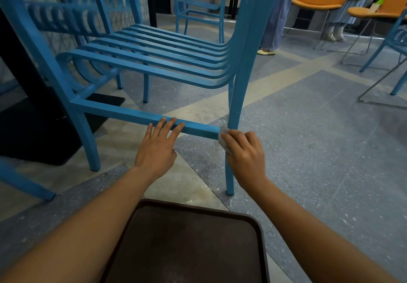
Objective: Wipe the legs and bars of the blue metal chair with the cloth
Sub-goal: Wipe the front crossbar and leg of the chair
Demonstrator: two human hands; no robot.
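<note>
white cloth (pixel 222 133) in right hand (pixel 244 150) grip against blue chair leg (pixel 233 115)

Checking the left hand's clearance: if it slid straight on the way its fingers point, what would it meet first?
The left hand already has its fingers on the lower side bar. Beyond it the path looks free down to the floor under the seat, though depth is unclear.

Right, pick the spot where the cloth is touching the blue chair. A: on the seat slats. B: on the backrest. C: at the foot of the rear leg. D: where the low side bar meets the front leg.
D: the right hand presses the cloth against the junction of the low side bar and the front leg.
</note>
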